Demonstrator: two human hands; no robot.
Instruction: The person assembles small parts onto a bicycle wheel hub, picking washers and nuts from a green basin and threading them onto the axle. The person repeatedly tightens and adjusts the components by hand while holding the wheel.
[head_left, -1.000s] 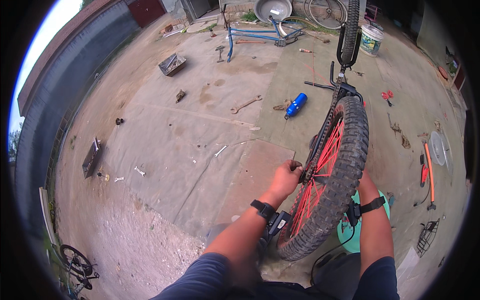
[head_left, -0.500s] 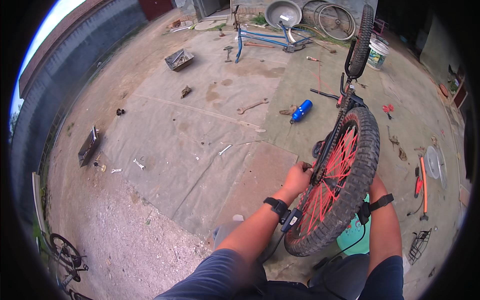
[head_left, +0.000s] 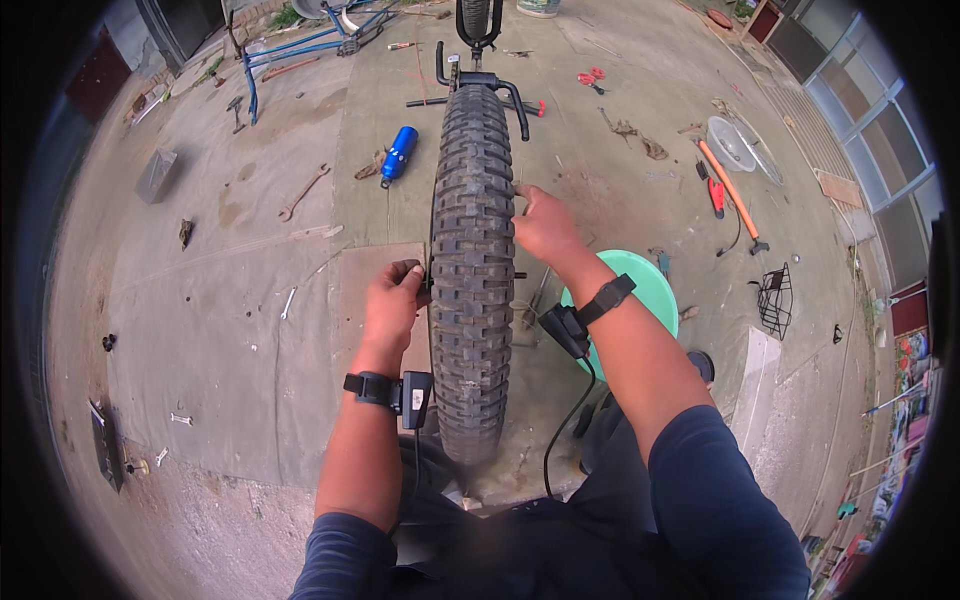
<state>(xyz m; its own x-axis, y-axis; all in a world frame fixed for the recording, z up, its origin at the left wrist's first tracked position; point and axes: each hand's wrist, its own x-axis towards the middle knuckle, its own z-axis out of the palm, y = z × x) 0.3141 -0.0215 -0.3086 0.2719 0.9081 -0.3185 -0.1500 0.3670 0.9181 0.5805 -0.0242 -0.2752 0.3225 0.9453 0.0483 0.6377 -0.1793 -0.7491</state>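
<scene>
A bicycle stands upside down before me, its wheel with a thick knobby black tyre (head_left: pixel 472 230) seen edge-on. At the tyre's left side, near the hub, my left hand (head_left: pixel 393 300) is closed, thumb against bent fingers; whatever it pinches is hidden. My right hand (head_left: pixel 545 225) is on the other side, farther forward, with its fingers curled in toward the wheel and partly hidden by the tyre. An axle end (head_left: pixel 520 275) sticks out on the right, below that hand. Black handlebars (head_left: pixel 480 80) and the other wheel lie beyond.
A green basin (head_left: pixel 640 290) sits beneath my right forearm. Left of the wheel are a blue bottle (head_left: pixel 400 153), a large wrench (head_left: pixel 305 193) and a small wrench (head_left: pixel 289 303). An orange pump (head_left: pixel 730 190) and a black wire rack (head_left: pixel 775 300) lie right; a blue frame (head_left: pixel 300 48) lies far left.
My view has swung to the right, so the wheel now appears edge-on. My right hand, hidden behind the tyre before, shows at its right side. My left hand remains by the hub.
</scene>
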